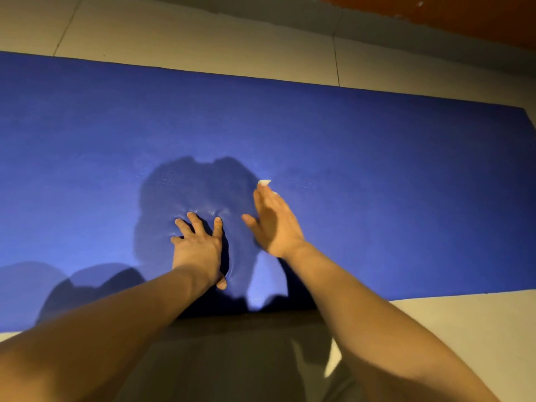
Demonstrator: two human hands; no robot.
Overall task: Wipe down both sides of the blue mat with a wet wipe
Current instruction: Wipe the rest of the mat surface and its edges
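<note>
The blue mat (377,158) lies flat on the floor and fills most of the view. My left hand (200,245) presses on the mat with spread fingers, and the mat wrinkles a little around the fingertips. To its right, my right hand (274,224) lies on the mat with straight fingers. A white wet wipe (264,183) sticks out from under the right hand's fingertips; most of the wipe is hidden beneath the hand. A dark shadow covers the mat around both hands.
Light floor tiles (203,33) run along the mat's far edge and show again at the near right (464,329). An orange-brown wall base (435,15) crosses the top right. The mat's right end (526,111) is in view.
</note>
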